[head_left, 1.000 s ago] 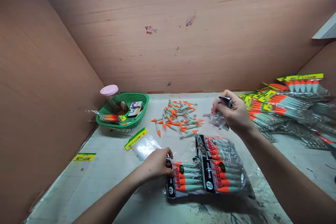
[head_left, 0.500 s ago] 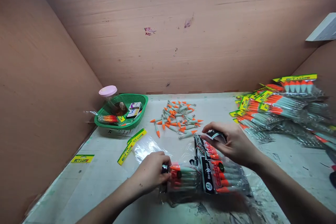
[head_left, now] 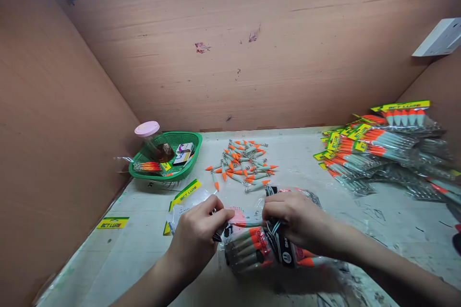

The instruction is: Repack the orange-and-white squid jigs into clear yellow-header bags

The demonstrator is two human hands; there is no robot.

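Observation:
My left hand is closed in a pinch, a dark edge of packaging between its fingertips. My right hand grips a black-and-white striped card. Between and below the hands lies a clear bag of squid lures with grey-green bodies and orange ends. Just right of it another bagged pack has a black header, partly covered by the right hand. Beyond the hands, loose squid lures with orange tips lie in a heap. Left of them, yellow header cards rest against clear bags.
A green basket at the back left holds a jar with a pink lid and small packs. Bagged lures with yellow headers are piled at the right. A single yellow card lies near the left wall.
My right hand has moved down and left, closer to my left hand. My left hand has shifted slightly left, and the pack between them has turned, its orange ends now facing right.

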